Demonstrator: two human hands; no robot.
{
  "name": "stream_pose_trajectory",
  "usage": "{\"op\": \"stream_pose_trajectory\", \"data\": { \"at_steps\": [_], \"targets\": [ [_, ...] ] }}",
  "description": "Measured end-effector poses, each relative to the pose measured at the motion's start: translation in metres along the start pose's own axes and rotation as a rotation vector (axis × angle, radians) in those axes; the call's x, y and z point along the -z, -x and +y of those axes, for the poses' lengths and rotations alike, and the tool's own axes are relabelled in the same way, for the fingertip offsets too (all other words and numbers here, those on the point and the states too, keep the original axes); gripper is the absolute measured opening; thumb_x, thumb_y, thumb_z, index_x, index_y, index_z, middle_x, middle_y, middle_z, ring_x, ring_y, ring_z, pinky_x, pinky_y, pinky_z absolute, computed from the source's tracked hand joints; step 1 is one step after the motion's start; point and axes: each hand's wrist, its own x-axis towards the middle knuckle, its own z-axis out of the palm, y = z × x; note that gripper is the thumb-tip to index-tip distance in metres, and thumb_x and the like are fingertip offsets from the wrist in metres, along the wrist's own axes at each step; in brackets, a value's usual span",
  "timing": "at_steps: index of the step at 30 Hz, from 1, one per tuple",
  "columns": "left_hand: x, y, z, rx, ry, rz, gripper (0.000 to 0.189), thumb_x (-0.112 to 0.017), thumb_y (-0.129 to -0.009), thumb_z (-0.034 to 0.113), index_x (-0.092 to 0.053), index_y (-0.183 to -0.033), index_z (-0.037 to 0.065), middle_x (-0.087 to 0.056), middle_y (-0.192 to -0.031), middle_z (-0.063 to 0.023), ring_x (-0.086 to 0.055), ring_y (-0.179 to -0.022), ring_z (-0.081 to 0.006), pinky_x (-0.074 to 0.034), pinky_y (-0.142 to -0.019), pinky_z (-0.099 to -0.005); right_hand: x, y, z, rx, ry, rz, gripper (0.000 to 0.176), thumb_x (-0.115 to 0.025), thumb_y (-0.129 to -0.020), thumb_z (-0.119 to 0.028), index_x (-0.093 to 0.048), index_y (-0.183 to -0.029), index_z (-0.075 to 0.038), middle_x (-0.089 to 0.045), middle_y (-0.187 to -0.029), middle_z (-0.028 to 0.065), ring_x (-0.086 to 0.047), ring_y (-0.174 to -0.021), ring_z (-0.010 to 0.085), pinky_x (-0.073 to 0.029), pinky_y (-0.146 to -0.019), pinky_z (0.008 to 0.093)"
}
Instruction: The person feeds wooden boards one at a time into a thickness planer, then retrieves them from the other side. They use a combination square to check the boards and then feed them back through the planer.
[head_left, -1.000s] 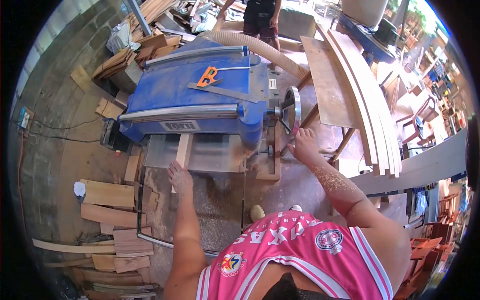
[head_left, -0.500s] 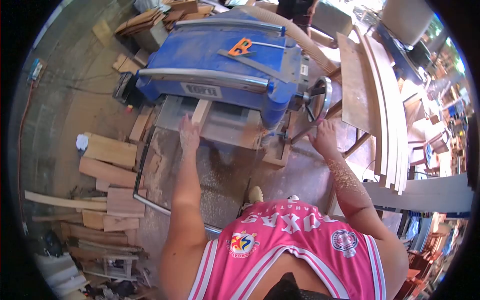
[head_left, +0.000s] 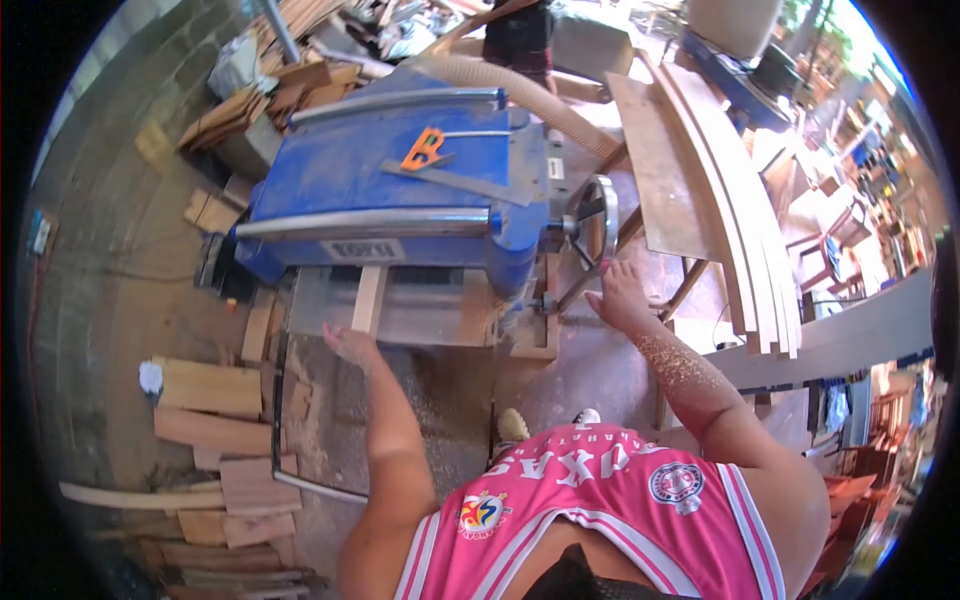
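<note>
A narrow light wood strip lies on the metal bed of a blue thickness planer, its far end hidden under the machine. My left hand is at the strip's near end, by the front edge of the bed, with the fingers stretched out. On the planer's right side is a metal handwheel. My right hand has its fingertips right at the wheel's lower rim, thumb held apart. Sawdust clings to my right forearm.
An orange-handled square rests on the planer's top. Long boards lie at the right, and wood offcuts cover the floor at left. A ribbed hose runs behind the planer, where another person stands.
The view has shifted, so the planer sits further left and lower. My left hand has drawn back along the strip and turned its fingers leftward. My right hand stays by the handwheel.
</note>
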Motion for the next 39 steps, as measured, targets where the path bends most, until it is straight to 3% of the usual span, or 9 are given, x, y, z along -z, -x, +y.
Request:
{"op": "stream_pose_trajectory", "data": {
  "at_steps": [4, 19, 24, 30, 32, 34, 36, 38, 39],
  "targets": [
    [-0.012, 0.032, 0.068, -0.121, -0.191, 0.048, 0.046, -0.034, -0.089, -0.001, -0.043, -0.134, 0.004, -0.050, -0.126, -0.0226, -0.053, -0.113, -0.0329, -0.044, -0.095, -0.0420, 0.003, 0.001, -0.001, -0.006, -0.053, -0.007, 0.054, -0.066, -0.079, -0.038, -0.056, -0.107, 0.007, -0.054, -0.109, 0.0176, -0.048, -0.109, 0.0329, -0.035, -0.100, 0.0432],
    [-0.049, 0.018, 0.068, -0.120, -0.305, 0.054, 0.040, -0.037, -0.100, 0.015, -0.039, -0.135, -0.004, -0.046, -0.130, -0.0306, -0.049, -0.118, -0.0426, -0.040, -0.099, -0.0489, 0.004, 0.002, 0.000, 0.013, -0.070, 0.042, 0.053, -0.068, -0.078, -0.037, -0.056, -0.107, 0.005, -0.054, -0.107, 0.0163, -0.049, -0.108, 0.0319, -0.036, -0.098, 0.0417],
    [-0.062, 0.008, 0.059, -0.248, -0.356, 0.076, 0.045, -0.038, -0.101, 0.022, -0.036, -0.137, -0.005, -0.046, -0.131, -0.0310, -0.049, -0.117, -0.0446, -0.039, -0.098, -0.0509, 0.006, 0.003, -0.003, -0.028, -0.081, 0.036, 0.054, -0.069, -0.076, -0.037, -0.055, -0.107, 0.005, -0.054, -0.106, 0.0157, -0.049, -0.108, 0.0315, -0.036, -0.099, 0.0408],
    [-0.059, -0.009, 0.046, -0.096, -0.205, -0.159, 0.071, -0.031, -0.100, 0.048, -0.020, -0.147, -0.004, -0.026, -0.147, -0.0329, -0.036, -0.132, -0.0444, -0.030, -0.111, -0.0468, 0.004, 0.005, -0.002, -0.042, -0.093, 0.049, 0.052, -0.071, -0.074, -0.036, -0.055, -0.105, 0.003, -0.053, -0.107, 0.0149, -0.049, -0.108, 0.0309, -0.036, -0.099, 0.0404],
    [-0.053, -0.006, 0.052, 0.026, -0.065, -0.369, 0.078, -0.026, -0.099, 0.057, -0.001, -0.152, 0.005, -0.012, -0.156, -0.0231, -0.028, -0.139, -0.0397, -0.028, -0.111, -0.0488, 0.002, 0.006, 0.000, 0.017, -0.111, 0.124, 0.051, -0.070, -0.074, -0.034, -0.055, -0.106, 0.003, -0.054, -0.105, 0.0147, -0.050, -0.107, 0.0306, -0.036, -0.098, 0.0403],
    [-0.042, 0.029, 0.079, 0.155, 0.044, -0.497, 0.079, -0.026, -0.099, 0.057, 0.004, -0.151, 0.006, -0.005, -0.158, -0.0195, -0.023, -0.141, -0.0371, -0.025, -0.113, -0.0480, 0.001, 0.006, 0.001, 0.001, -0.123, 0.100, 0.051, -0.070, -0.074, -0.033, -0.055, -0.108, 0.003, -0.055, -0.107, 0.0146, -0.050, -0.108, 0.0305, -0.036, -0.098, 0.0400],
    [-0.032, 0.044, 0.057, -0.017, -0.045, -0.387, 0.068, -0.030, -0.101, 0.043, -0.017, -0.148, -0.004, -0.021, -0.152, -0.0275, -0.029, -0.137, -0.0390, -0.026, -0.112, -0.0440, 0.002, 0.007, 0.004, -0.017, -0.132, 0.078, 0.052, -0.070, -0.074, -0.032, -0.054, -0.110, 0.002, -0.056, -0.108, 0.0146, -0.051, -0.109, 0.0304, -0.036, -0.099, 0.0396],
    [-0.020, 0.060, 0.010, -0.487, -0.246, -0.451, 0.065, -0.034, -0.102, 0.037, -0.018, -0.147, -0.005, -0.023, -0.150, -0.0278, -0.031, -0.136, -0.0387, -0.026, -0.111, -0.0439, 0.005, 0.008, 0.009, 0.065, -0.166, 0.056, 0.058, -0.070, -0.076, -0.033, -0.051, -0.120, -0.001, -0.057, -0.114, 0.0139, -0.051, -0.114, 0.0298, -0.035, -0.100, 0.0385],
    [-0.013, 0.088, 0.015, -0.503, -0.225, -0.511, 0.063, -0.036, -0.102, 0.035, -0.019, -0.147, -0.006, -0.024, -0.150, -0.0279, -0.030, -0.136, -0.0384, -0.025, -0.112, -0.0437, 0.007, 0.010, 0.013, 0.086, -0.212, 0.038, 0.062, -0.072, -0.076, -0.033, -0.049, -0.125, -0.001, -0.055, -0.121, 0.0153, -0.049, -0.118, 0.0308, -0.033, -0.105, 0.0397]
  ]
}}
